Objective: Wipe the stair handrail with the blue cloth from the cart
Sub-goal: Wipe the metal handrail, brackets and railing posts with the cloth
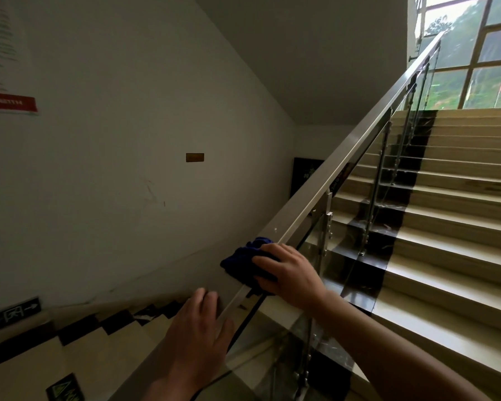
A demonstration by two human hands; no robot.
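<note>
A steel handrail (356,146) runs diagonally from the lower middle up to the window at the top right, above glass panels. My right hand (289,270) presses a bunched dark blue cloth (245,260) onto the rail's top, fingers spread over it and gripping. My left hand (198,328) rests flat on the rail just below the cloth, fingers apart and holding nothing. The part of the rail under both hands is hidden. No cart is in view.
Beige steps (451,215) with a dark stripe climb on the right behind the glass balustrade (339,256). A white wall (128,140) with a red notice (10,103) stands on the left. Lower steps (104,334) descend at the bottom left beside an exit sign (12,314).
</note>
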